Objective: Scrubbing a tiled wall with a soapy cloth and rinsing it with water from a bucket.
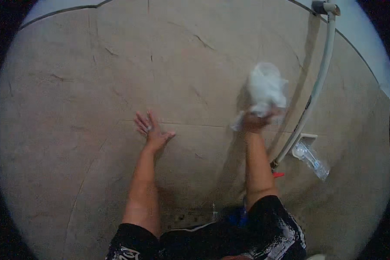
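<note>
A crumpled white cloth (267, 86) is gripped in my right hand (258, 122), both blurred, near the beige wall at right of centre. Left of it, my left hand (153, 131) has its fingers spread, with nothing held, against or close to the same wall (188, 87). Thin dark marks and seams run over the wall's surface. Whether the cloth touches the wall cannot be told.
A pale pipe (318, 84) runs down the right side to a fitting with a red handle (278, 175). Beside it, a clear plastic-wrapped item (312, 162) hangs by a small white wall fixture (308, 139). Something blue (235, 215) lies low, partly hidden.
</note>
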`<action>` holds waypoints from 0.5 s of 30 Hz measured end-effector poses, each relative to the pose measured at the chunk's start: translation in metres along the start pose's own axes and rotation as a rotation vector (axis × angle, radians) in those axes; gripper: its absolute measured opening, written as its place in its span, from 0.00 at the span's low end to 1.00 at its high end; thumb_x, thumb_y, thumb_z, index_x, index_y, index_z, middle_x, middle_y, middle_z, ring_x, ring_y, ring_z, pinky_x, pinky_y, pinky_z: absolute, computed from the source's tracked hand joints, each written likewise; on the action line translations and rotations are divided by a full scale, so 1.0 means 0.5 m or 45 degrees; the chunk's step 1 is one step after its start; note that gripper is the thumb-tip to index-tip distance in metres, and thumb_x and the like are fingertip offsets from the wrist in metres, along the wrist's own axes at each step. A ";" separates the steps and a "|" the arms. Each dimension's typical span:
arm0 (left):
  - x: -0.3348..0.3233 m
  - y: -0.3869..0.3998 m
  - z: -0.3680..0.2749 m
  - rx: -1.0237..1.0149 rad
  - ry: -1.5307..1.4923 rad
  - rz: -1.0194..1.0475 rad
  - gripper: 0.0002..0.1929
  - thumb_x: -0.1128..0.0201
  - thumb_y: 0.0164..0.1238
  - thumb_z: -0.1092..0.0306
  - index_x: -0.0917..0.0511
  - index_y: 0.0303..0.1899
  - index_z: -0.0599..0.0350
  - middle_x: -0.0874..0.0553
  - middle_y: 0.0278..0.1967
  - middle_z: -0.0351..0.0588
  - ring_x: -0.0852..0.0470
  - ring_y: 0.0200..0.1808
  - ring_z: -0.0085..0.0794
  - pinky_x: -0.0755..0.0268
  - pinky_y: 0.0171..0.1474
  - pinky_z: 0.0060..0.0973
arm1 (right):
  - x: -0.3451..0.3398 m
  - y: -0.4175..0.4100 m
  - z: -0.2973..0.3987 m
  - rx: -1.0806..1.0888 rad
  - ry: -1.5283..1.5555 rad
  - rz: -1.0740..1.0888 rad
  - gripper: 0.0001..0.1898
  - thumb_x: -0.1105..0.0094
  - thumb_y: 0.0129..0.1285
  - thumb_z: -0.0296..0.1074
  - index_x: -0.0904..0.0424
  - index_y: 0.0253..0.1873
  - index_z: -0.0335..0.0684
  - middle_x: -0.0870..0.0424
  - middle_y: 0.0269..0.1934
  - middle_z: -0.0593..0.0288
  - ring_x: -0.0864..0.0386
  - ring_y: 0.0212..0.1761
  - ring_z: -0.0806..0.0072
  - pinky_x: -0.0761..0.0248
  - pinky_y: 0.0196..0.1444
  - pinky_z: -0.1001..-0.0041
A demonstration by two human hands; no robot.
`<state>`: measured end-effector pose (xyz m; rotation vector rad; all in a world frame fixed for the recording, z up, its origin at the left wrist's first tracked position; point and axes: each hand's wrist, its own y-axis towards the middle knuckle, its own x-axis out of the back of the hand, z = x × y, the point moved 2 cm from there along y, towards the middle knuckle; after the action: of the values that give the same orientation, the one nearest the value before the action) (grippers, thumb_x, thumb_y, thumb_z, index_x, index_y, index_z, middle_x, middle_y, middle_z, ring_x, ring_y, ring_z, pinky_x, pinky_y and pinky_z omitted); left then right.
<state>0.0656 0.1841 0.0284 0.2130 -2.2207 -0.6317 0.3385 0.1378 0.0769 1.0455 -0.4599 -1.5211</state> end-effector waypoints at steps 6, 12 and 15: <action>0.012 -0.005 0.004 -0.004 -0.006 -0.034 0.59 0.31 0.33 0.53 0.71 0.60 0.48 0.81 0.57 0.59 0.85 0.58 0.50 0.83 0.56 0.51 | 0.097 -0.179 0.010 0.871 -0.083 1.312 0.19 0.49 0.49 0.48 0.31 0.40 0.38 0.26 0.31 0.54 0.27 0.33 0.64 0.34 0.34 0.67; 0.010 -0.012 0.026 -0.059 0.011 -0.110 0.58 0.31 0.32 0.52 0.69 0.61 0.48 0.78 0.58 0.61 0.82 0.59 0.52 0.78 0.57 0.52 | 0.294 -0.234 -0.079 0.510 -0.318 1.983 0.24 0.45 0.43 0.39 0.34 0.50 0.54 0.31 0.44 0.49 0.32 0.45 0.51 0.36 0.43 0.60; -0.034 -0.016 0.037 -0.190 0.093 -0.189 0.54 0.32 0.36 0.54 0.65 0.61 0.47 0.74 0.59 0.60 0.78 0.60 0.53 0.75 0.57 0.53 | 0.402 -0.245 -0.172 0.092 -0.284 1.884 0.32 0.39 0.42 0.39 0.42 0.54 0.41 0.31 0.45 0.49 0.32 0.45 0.51 0.37 0.45 0.62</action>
<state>0.0625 0.1898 0.0029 0.3215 -2.0902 -0.8539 0.3523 0.0034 -0.1344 0.3151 -1.1148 -0.2655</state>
